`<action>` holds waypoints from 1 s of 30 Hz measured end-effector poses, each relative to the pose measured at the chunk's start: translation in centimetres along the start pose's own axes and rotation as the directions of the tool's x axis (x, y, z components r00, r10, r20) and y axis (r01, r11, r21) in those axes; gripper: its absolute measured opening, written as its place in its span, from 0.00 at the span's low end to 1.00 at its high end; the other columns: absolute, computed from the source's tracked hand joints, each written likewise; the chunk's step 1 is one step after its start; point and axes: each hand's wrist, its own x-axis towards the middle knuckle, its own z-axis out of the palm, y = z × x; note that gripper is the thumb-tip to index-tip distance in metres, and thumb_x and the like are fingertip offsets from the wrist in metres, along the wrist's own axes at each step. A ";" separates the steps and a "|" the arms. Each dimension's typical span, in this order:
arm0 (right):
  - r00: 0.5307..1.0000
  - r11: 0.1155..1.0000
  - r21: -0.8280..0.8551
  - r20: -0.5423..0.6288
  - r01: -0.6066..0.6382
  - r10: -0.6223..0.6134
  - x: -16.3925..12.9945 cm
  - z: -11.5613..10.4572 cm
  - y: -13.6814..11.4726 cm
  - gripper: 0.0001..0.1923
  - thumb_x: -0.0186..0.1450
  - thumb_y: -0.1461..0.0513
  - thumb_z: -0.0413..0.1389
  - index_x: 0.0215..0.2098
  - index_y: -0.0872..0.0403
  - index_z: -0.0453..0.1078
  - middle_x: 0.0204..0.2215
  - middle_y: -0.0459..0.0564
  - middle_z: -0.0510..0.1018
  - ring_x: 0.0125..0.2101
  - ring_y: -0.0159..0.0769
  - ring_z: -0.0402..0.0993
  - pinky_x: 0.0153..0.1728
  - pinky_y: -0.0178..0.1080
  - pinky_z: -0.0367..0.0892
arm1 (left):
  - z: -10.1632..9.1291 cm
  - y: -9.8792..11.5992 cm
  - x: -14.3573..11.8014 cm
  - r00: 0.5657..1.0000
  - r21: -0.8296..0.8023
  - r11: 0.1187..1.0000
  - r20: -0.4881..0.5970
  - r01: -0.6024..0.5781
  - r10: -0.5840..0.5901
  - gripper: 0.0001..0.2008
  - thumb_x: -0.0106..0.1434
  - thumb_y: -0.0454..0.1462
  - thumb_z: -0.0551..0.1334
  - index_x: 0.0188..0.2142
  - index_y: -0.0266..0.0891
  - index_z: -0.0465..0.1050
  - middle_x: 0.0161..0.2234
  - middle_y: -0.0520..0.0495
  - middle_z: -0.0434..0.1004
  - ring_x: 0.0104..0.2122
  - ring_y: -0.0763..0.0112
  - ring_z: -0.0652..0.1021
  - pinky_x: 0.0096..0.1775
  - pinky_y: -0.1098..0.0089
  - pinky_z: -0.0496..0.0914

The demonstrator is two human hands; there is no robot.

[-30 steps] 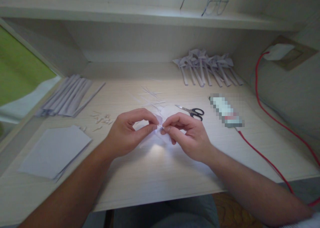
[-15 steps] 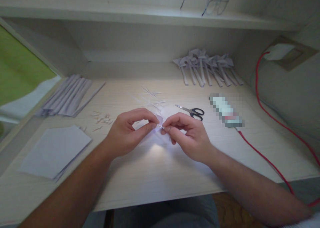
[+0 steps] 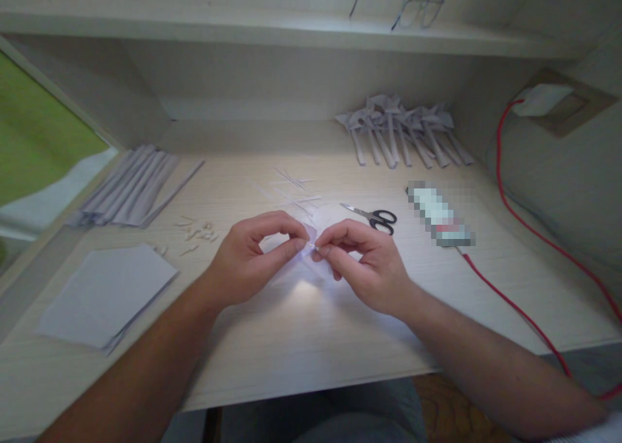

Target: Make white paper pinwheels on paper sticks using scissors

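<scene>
My left hand (image 3: 265, 252) and my right hand (image 3: 362, 258) meet over the desk, thumb and fingertips pinched. Between the fingertips is a small white piece of paper (image 3: 311, 246), its exact shape too small to make out. Folded thin white paper (image 3: 306, 261) shows just below and behind the fingers, partly hidden by them. Black-handled scissors (image 3: 376, 217) lie just beyond my right hand. Thin paper strips (image 3: 296, 190) are scattered beyond the fingertips, and small rolled bits (image 3: 197, 232) lie to the left of my left hand.
Rolled paper sticks (image 3: 129, 187) are stacked at the left, with square paper sheets (image 3: 111, 294) nearer. Several paper pinwheels (image 3: 396, 129) stand in a row at the back right. A phone (image 3: 440, 216) charges on a red cable (image 3: 515, 317). Glasses (image 3: 413, 4) rest on the shelf.
Both hands keep almost the same place and pinch. My left fingertips have shifted very slightly right, towards the right ones.
</scene>
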 end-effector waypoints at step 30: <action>0.982 0.996 0.008 0.164 0.091 -0.091 0.0 -0.5 0.3 0.08 0.67 0.71 0.55 0.39 0.54 0.74 0.32 0.45 0.77 0.26 0.28 0.71 0.28 0.34 0.67 | -0.3 -0.2 0.2 0.993 -0.055 0.995 0.096 0.079 -0.073 0.04 0.66 0.35 0.65 0.36 0.43 0.81 0.36 0.49 0.83 0.39 0.66 0.80 0.45 0.66 0.70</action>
